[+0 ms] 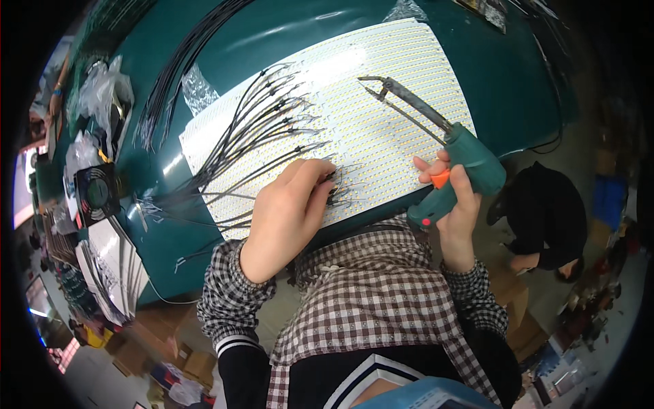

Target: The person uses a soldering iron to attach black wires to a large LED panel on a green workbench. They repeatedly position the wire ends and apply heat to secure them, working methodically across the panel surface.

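A large white panel of LED strips [402, 119], dotted with rows of small yellow chips, lies on the green table in front of me. My left hand [289, 204] is closed in a pinch on the dark end of a black cable at the panel's near side. Several more black cables [235, 136] with thin split wire ends fan across the panel's left half. In my right hand [458, 201] is a green soldering gun [475, 160] with an orange trigger. Its metal tip points up and left, above the panel, and a finger rests by the trigger.
A bundle of black cables [180, 65] lies on the green table [272, 34] at the far left. Clear plastic bags [105, 92], a black fan [97, 194] and stacked white strips [112, 262] sit along the left edge. Another person [548, 211] in black bends down at the right.
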Demonstrator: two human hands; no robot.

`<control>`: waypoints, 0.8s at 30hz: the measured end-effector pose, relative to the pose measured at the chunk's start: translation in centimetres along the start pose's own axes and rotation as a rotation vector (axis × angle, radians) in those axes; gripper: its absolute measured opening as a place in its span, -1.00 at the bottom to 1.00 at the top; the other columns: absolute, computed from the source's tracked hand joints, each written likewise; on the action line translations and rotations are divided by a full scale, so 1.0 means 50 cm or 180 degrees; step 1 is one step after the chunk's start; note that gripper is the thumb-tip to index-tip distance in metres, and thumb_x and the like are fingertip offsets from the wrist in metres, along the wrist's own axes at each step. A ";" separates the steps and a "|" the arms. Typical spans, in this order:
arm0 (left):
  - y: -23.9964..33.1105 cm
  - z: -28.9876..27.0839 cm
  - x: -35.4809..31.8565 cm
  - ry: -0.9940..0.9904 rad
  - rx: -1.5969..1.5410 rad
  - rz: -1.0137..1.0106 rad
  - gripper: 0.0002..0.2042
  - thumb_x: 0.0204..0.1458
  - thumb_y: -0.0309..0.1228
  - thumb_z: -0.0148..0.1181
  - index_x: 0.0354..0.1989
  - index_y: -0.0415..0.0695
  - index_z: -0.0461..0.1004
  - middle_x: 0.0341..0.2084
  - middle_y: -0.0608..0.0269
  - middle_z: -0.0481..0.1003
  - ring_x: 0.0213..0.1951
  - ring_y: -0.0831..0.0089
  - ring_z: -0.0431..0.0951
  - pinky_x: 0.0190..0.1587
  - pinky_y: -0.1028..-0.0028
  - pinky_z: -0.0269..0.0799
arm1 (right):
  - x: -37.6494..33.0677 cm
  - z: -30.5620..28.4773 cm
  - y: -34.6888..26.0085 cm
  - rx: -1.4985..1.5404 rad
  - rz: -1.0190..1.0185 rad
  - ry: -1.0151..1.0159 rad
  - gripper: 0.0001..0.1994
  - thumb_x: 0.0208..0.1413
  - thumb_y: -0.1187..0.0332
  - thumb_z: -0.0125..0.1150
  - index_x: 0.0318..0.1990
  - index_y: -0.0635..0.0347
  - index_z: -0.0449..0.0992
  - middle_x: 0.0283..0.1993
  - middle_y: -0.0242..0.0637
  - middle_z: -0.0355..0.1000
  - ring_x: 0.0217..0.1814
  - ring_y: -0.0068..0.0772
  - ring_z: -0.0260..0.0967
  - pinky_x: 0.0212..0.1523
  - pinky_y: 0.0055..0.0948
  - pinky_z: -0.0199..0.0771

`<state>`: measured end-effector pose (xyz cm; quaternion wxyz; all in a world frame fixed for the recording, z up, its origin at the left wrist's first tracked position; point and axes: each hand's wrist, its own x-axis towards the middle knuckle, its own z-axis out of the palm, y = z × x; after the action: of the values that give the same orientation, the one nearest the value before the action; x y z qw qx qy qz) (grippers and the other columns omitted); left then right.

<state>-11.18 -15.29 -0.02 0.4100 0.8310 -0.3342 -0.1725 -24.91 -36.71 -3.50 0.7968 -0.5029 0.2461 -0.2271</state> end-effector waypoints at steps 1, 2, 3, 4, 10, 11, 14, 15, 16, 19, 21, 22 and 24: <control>-0.002 0.001 -0.001 -0.0028 0.0024 0.0006 -0.87 0.06 -0.55 0.21 -0.22 -0.17 0.46 -0.41 0.06 0.50 -0.44 0.05 0.53 -0.39 0.23 0.43 | -0.001 -0.004 0.001 -0.0033 0.0018 -0.0028 -0.68 0.28 0.33 0.08 0.03 0.45 0.39 -0.30 -0.17 0.52 -0.27 -0.23 0.55 0.19 0.12 0.45; -0.003 0.001 0.002 -0.0066 0.0059 0.0031 -0.87 0.06 -0.55 0.20 -0.22 -0.17 0.46 -0.41 0.06 0.50 -0.43 0.05 0.53 -0.38 0.22 0.43 | 0.000 -0.010 0.002 -0.0053 0.0021 -0.0044 -0.67 0.28 0.32 0.08 0.03 0.45 0.39 -0.30 -0.17 0.52 -0.27 -0.23 0.55 0.19 0.13 0.45; -0.005 0.000 0.001 -0.0105 0.0096 0.0057 -0.87 0.06 -0.55 0.20 -0.22 -0.18 0.45 -0.42 0.05 0.50 -0.42 0.04 0.53 -0.38 0.22 0.43 | 0.000 -0.014 0.002 -0.0070 0.0022 -0.0058 -0.66 0.28 0.31 0.08 0.03 0.45 0.39 -0.30 -0.17 0.53 -0.27 -0.23 0.55 0.19 0.13 0.45; -0.006 -0.001 -0.003 -0.0113 0.0159 0.0018 -0.87 0.06 -0.54 0.20 -0.21 -0.17 0.45 -0.42 0.05 0.47 -0.39 0.04 0.53 -0.37 0.21 0.44 | 0.000 -0.017 0.000 -0.0096 0.0032 -0.0051 -0.66 0.28 0.30 0.08 0.04 0.44 0.39 -0.30 -0.18 0.53 -0.27 -0.23 0.55 0.19 0.13 0.45; 0.025 0.001 0.008 0.0054 0.0236 0.0098 -0.89 0.05 -0.57 0.18 -0.25 -0.16 0.45 -0.36 0.09 0.42 -0.41 0.07 0.51 -0.39 0.22 0.43 | 0.003 -0.017 -0.007 -0.0131 0.0068 -0.0036 -0.63 0.28 0.26 0.09 0.05 0.43 0.38 -0.31 -0.18 0.52 -0.26 -0.24 0.55 0.19 0.15 0.44; 0.017 0.005 0.015 0.0034 0.0370 0.0264 -0.89 0.05 -0.56 0.20 -0.25 -0.17 0.46 -0.37 0.10 0.42 -0.42 0.09 0.51 -0.39 0.24 0.43 | 0.005 -0.021 -0.007 -0.0115 0.0058 -0.0072 -0.63 0.29 0.26 0.09 0.06 0.43 0.37 -0.31 -0.18 0.52 -0.26 -0.24 0.55 0.18 0.16 0.45; -0.013 0.018 0.036 0.0005 0.0733 0.0594 -0.92 0.05 -0.56 0.24 -0.29 -0.17 0.49 -0.42 0.14 0.43 -0.46 0.18 0.51 -0.43 0.31 0.41 | 0.001 -0.016 -0.014 -0.0126 0.0053 -0.0099 -0.62 0.29 0.24 0.09 0.06 0.43 0.37 -0.30 -0.18 0.52 -0.24 -0.24 0.55 0.17 0.18 0.45; -0.014 0.017 0.034 0.0095 0.0708 0.0446 -0.92 0.05 -0.56 0.24 -0.30 -0.17 0.48 -0.43 0.15 0.43 -0.46 0.19 0.51 -0.44 0.32 0.41 | -0.001 -0.014 -0.017 -0.0137 0.0054 -0.0088 -0.62 0.29 0.24 0.09 0.06 0.43 0.37 -0.30 -0.18 0.52 -0.24 -0.24 0.55 0.17 0.19 0.45; -0.014 0.016 0.029 0.0185 0.0684 0.0296 -0.93 0.05 -0.56 0.24 -0.31 -0.18 0.48 -0.44 0.15 0.43 -0.47 0.21 0.51 -0.44 0.33 0.41 | 0.000 -0.018 -0.021 -0.0178 0.0007 -0.0110 -0.61 0.29 0.24 0.09 0.06 0.43 0.37 -0.30 -0.18 0.52 -0.23 -0.23 0.55 0.17 0.19 0.44; -0.016 0.012 0.022 0.0179 0.0310 0.0009 -0.92 0.04 -0.57 0.26 -0.32 -0.20 0.49 -0.47 0.19 0.43 -0.50 0.33 0.49 -0.45 0.43 0.39 | -0.006 -0.032 -0.029 -0.0247 -0.0058 -0.0149 -0.60 0.28 0.23 0.11 0.06 0.44 0.37 -0.28 -0.17 0.52 -0.22 -0.23 0.55 0.16 0.19 0.44; -0.019 0.016 0.024 0.0143 -0.0180 -0.0064 -0.92 0.03 -0.56 0.28 -0.32 -0.22 0.50 -0.47 0.23 0.44 -0.51 0.43 0.47 -0.45 0.48 0.38 | -0.010 -0.037 -0.035 -0.0297 -0.0040 -0.0192 -0.59 0.27 0.22 0.12 0.07 0.43 0.37 -0.25 -0.17 0.52 -0.21 -0.22 0.55 0.16 0.19 0.44; -0.020 0.019 0.027 0.0183 -0.0310 -0.0165 -0.92 0.01 -0.55 0.26 -0.34 -0.20 0.50 -0.47 0.20 0.45 -0.51 0.37 0.49 -0.45 0.45 0.40 | -0.013 -0.038 -0.038 -0.0328 -0.0025 -0.0215 -0.59 0.27 0.22 0.13 0.08 0.42 0.37 -0.23 -0.17 0.51 -0.21 -0.22 0.55 0.16 0.19 0.45; -0.025 0.027 0.032 0.0263 -0.0578 -0.0363 -0.94 -0.03 -0.54 0.23 -0.38 -0.17 0.49 -0.48 0.14 0.47 -0.49 0.26 0.52 -0.44 0.38 0.42 | -0.020 -0.036 -0.045 -0.0399 0.0001 -0.0259 -0.58 0.26 0.21 0.14 0.09 0.41 0.37 -0.20 -0.17 0.51 -0.21 -0.22 0.55 0.15 0.19 0.45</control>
<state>-10.28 -16.60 -1.85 0.4864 0.8145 -0.2521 -0.1907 -27.08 -38.22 -1.97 0.7731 -0.5606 0.2274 -0.1905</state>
